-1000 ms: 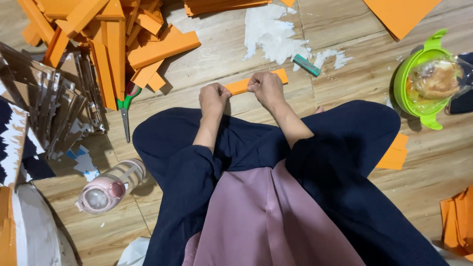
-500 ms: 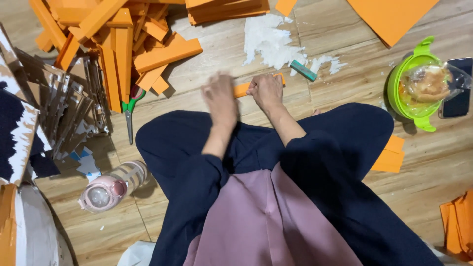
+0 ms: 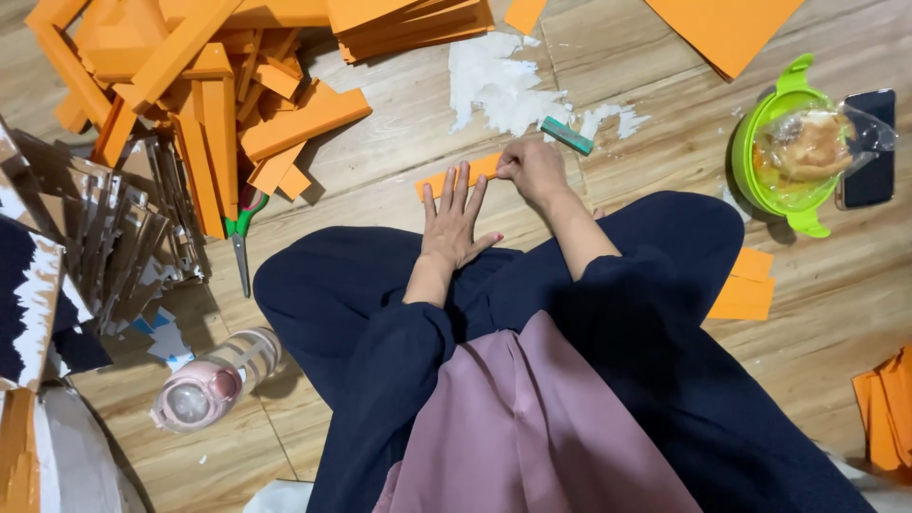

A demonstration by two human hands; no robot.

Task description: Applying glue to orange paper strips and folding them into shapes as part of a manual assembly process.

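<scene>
1. Orange paper strip (image 3: 454, 177) lies flat on the wooden floor (image 3: 380, 180), just above the centre of the frame, slanting slightly upward to the right.
2. The left hand (image 3: 452, 220) rests open and flat, fingers spread and pointing up-frame; its fingertips press on the strip's middle and left part.
3. The right hand (image 3: 534, 169) is closed, pinching the strip's right end between thumb and fingers.
4. The strip's left end pokes out free beyond the left hand; its right end is hidden under the right hand.
5. A small green block (image 3: 567, 135) sits just above and right of the right hand, beside white torn scraps (image 3: 494, 85).
6. Left of the strip a bare patch of floor runs to the green-handled scissors (image 3: 240, 233) and the orange paper pile (image 3: 190, 85) in the upper left.
7. To the right, floor stays open as far as the green bowl (image 3: 760, 190) and the dark phone (image 3: 868, 152) at the right edge.
8. Below the hands, the person's dark-clothed knees (image 3: 323, 294) close off the space.
9. A pink bottle (image 3: 214, 380) lies in the lower left, well apart from both hands.
</scene>
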